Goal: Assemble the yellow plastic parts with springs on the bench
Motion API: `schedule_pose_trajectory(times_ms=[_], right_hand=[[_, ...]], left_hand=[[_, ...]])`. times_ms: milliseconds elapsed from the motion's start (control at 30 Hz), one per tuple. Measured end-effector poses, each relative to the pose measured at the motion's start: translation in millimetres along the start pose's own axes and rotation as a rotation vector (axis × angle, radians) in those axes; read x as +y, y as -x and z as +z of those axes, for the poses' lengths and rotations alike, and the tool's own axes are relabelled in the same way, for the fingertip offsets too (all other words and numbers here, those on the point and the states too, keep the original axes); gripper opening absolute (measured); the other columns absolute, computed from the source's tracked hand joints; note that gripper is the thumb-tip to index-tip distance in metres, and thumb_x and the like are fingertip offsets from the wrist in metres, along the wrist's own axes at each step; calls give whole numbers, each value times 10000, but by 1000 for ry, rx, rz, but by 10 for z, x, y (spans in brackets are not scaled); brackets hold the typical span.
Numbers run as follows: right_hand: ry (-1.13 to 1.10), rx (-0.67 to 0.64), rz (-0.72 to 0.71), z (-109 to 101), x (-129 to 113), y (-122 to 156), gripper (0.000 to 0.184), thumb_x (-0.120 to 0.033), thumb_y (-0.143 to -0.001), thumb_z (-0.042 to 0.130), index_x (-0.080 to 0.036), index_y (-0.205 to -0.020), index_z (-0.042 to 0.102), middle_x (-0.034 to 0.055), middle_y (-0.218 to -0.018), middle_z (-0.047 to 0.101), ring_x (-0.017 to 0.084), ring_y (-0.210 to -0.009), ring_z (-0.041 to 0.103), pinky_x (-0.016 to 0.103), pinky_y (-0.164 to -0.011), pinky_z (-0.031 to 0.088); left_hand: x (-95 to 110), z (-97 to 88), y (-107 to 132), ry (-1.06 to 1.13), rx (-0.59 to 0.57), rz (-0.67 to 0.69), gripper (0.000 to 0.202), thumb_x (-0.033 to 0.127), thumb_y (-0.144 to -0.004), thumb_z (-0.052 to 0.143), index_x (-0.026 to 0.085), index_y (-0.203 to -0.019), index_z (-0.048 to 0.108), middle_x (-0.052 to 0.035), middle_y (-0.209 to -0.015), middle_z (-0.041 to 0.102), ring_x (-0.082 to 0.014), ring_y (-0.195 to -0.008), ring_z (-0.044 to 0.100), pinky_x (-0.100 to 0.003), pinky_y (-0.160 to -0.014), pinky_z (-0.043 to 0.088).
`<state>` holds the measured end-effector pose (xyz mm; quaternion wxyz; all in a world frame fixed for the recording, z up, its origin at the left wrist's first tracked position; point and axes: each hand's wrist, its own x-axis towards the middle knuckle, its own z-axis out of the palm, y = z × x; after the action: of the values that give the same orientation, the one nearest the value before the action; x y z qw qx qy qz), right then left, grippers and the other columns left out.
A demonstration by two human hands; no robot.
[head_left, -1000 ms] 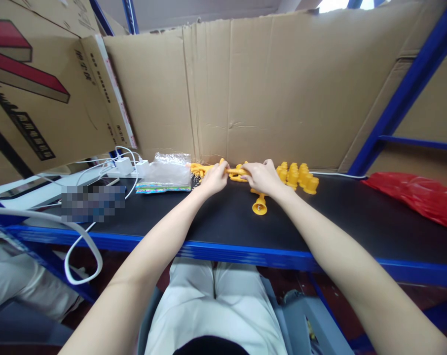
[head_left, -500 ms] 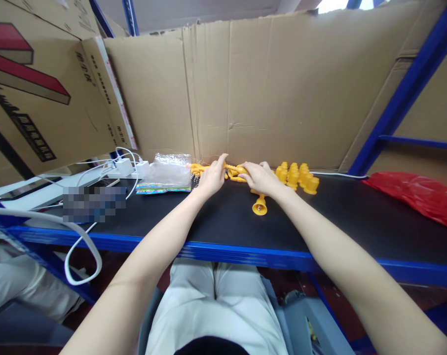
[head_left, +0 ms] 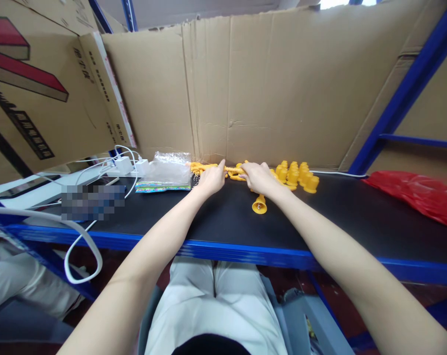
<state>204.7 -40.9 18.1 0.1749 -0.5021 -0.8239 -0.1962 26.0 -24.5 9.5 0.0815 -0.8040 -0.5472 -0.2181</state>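
Note:
Between my two hands stretches a yellow twisted rope-like strand, nearly level. My left hand is closed on its left end, the index finger extended along it. Closed fingers of my right hand grip the other end; the fingertips are partly hidden. Just below the right hand, a yellow bell lies with its mouth facing me and something metallic inside. Yellow looped pieces lie behind and between the hands. More yellow pieces with small metal chains sit beyond my left hand.
Several yellow bell-shaped pieces stand in rows to the right. A stack of clear plastic bags lies left, near white chargers and cables. Red plastic covers the right end. Cardboard walls the back; a blue rail edges the black tabletop.
My left index finger has lowered from its raised position toward the strand. The strand between my hands looks straighter. The right hand has barely shifted, and the bell stays put.

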Motion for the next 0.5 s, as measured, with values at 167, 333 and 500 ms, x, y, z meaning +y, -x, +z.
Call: schedule_pose_trajectory(times_ms=[167, 333, 500], right_hand=[[173, 39, -112, -5, -39, 15, 279, -67, -900, 318, -153, -1001, 563, 120, -963, 643, 238, -915, 536, 356, -785, 238], [188, -5, -61, 49, -27, 15, 223, -140, -904, 370, -104, -1050, 535, 162, -963, 640, 269, -904, 558, 361, -774, 254], [97, -113, -26, 42, -44, 38, 248, -259, -934, 374, -124, -999, 572, 175, -1028, 645, 290, -939, 579, 363, -755, 313]], left_hand=[[-33, 65, 3, 120, -254, -21, 328, 371, -895, 426, 170, -1012, 657, -118, -1066, 676, -242, -987, 626, -354, -855, 479], [-38, 75, 20, 39, -148, -18, 356, 368, -910, 390, 179, -1133, 594, -129, -1145, 645, -271, -1058, 597, -398, -879, 461], [-78, 72, 18, -57, -75, -25, 357, 313, -915, 383, 181, -1210, 535, -139, -1110, 654, -284, -1022, 613, -407, -847, 466]])
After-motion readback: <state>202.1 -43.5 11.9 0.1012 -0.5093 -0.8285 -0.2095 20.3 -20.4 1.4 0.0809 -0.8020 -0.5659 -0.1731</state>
